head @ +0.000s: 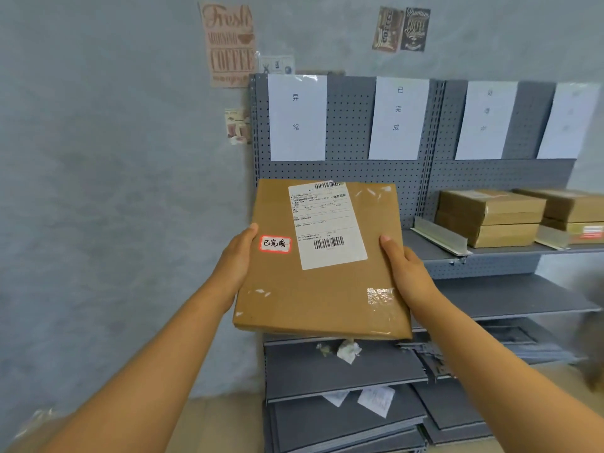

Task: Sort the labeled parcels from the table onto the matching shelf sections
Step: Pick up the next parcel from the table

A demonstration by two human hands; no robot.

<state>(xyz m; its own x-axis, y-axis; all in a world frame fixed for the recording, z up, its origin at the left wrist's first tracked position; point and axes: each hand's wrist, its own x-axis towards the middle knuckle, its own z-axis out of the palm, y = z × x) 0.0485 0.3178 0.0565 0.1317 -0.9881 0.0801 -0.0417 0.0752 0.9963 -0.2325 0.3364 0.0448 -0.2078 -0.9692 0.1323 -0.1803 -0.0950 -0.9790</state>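
Observation:
I hold a flat brown cardboard parcel (323,289) in front of the grey shelf unit (421,250). My left hand (237,256) grips its left edge and my right hand (407,273) grips its right edge. The parcel carries a white shipping label (327,223) and a small red-bordered sticker (275,244) reading 已完成. On the pegboard behind hang white paper signs: 异常 (296,117) at the left, 已完成 (399,117) beside it, and two more signs (487,119) to the right. The parcel hides the shelf below the two left signs.
Stacked brown parcels (490,217) lie on the shelf's right sections, separated by metal dividers (439,236). Lower grey shelves (343,367) hold crumpled paper scraps (349,351). The blue-grey wall bears a coffee poster (228,44).

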